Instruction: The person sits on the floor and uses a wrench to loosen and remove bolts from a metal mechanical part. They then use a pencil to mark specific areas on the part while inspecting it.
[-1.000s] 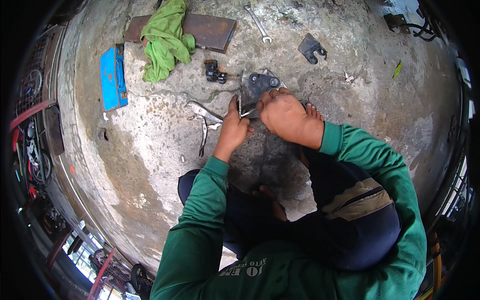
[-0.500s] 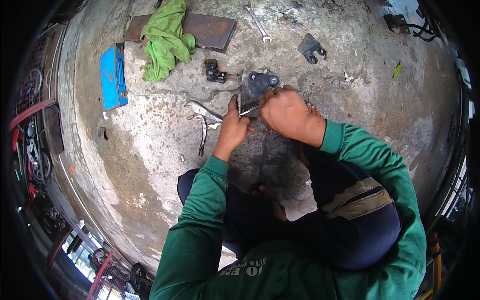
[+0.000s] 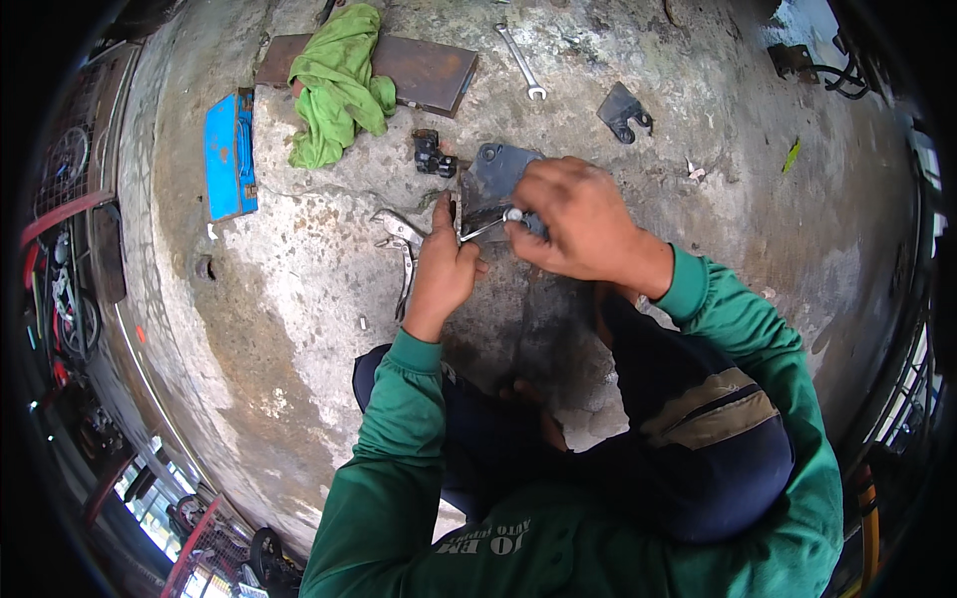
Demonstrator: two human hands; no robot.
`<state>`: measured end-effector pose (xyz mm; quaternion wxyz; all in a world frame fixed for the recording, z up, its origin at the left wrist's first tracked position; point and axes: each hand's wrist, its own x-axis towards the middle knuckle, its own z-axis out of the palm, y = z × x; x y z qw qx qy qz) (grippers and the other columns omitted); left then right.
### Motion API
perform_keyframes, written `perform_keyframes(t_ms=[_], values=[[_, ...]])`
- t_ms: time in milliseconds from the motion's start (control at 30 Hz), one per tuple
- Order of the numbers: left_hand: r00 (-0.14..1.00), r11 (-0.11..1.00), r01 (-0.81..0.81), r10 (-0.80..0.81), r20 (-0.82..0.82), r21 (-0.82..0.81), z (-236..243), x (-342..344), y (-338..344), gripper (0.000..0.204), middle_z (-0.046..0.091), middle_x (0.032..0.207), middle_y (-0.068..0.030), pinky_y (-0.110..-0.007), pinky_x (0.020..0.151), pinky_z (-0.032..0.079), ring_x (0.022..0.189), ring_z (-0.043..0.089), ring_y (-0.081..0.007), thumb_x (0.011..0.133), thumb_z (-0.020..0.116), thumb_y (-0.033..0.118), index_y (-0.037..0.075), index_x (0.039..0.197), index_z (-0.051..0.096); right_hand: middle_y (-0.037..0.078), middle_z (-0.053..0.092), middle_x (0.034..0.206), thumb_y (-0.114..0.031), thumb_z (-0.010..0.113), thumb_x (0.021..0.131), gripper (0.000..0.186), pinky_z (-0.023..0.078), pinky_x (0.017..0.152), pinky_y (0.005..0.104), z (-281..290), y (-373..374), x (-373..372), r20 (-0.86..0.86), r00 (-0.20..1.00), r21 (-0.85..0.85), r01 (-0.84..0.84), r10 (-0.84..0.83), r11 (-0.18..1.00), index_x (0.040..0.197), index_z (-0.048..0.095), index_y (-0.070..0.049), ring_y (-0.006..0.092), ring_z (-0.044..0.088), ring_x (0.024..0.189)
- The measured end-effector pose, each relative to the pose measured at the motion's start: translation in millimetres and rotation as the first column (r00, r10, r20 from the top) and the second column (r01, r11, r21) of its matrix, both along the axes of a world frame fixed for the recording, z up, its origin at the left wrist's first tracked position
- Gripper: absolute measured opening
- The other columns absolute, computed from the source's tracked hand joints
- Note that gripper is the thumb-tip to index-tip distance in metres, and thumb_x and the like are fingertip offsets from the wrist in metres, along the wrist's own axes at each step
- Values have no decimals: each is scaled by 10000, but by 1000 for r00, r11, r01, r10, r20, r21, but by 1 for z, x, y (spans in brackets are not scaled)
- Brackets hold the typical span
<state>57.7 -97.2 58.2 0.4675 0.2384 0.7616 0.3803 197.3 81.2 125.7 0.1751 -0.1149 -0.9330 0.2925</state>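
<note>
A dark metal bracket [image 3: 493,171] lies on the concrete just ahead of me. My left hand [image 3: 446,264] is at its near left edge, index finger along the metal, other fingers curled round something mostly hidden. My right hand [image 3: 573,219], slightly blurred, is closed on a steel wrench [image 3: 486,225] with a round end showing by the thumb, over the bracket's right part. Silver locking pliers [image 3: 404,234] lie just left of my left hand. A black clamp-like part [image 3: 435,154] sits at the bracket's upper left.
Ahead lie a rusty plate [image 3: 424,70] with a green rag [image 3: 334,90] over it, a spanner [image 3: 518,60] and a notched plate [image 3: 623,113]. A blue metal case [image 3: 224,154] is at left. My bent legs are below; red racks and wheels line the left rim.
My left hand has shifted left with the bracket, which sits further left and partly turned. My right hand has lifted and moved right, showing the tool's round end. The view has shifted slightly.
</note>
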Motion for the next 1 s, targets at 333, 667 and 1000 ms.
perform_keyframes(t_ms=[333,667,1000], values=[[839,947,-302,210,503,109,10,-16,1,342,659,947,-190,-414,587,602,719,723,-341,905,529,3,-94,1233,528,95,708,869,-52,658,933,129,616,620,316,-133,168,-4,482,786,-772,590,-387,237,1052,638,-5,193,724,734],[992,938,-94,59,112,335,16,-3,36,749,692,1265,-192,-351,893,580,1019,736,-277,974,605,81,-35,1606,220,145,682,1187,-455,627,1013,671,605,772,332,-20,129,8,45,976,-994,22,213,111,1425,511,62,225,724,940],[901,842,340,-163,-402,419,25,12,69,858,269,1668,-245,-417,1232,299,1538,295,-411,885,631,39,18,1629,203,100,629,661,-264,654,1033,314,491,589,320,40,73,46,288,958,-695,197,17,692,899,665,19,143,607,601]])
